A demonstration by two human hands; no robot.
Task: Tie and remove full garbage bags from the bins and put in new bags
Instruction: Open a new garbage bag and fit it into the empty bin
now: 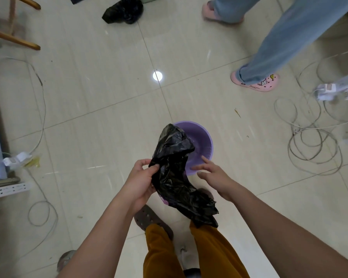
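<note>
Left hand (143, 177) gripping crumpled black bag (175, 167), right hand (211, 175) open-fingered over unlined purple bin (201, 137).

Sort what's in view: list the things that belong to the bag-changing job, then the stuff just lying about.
Job:
- black bag, gripped by left hand
- purple bin
- right hand, open beside the bag
- full black bag on the floor

Lying about:
- loose cables
- power strip
- wooden chair legs

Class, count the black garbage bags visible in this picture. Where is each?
2: one black bag gripped by the left hand over the purple bin; one tied bag on the floor, top. None visibly hidden.
</note>
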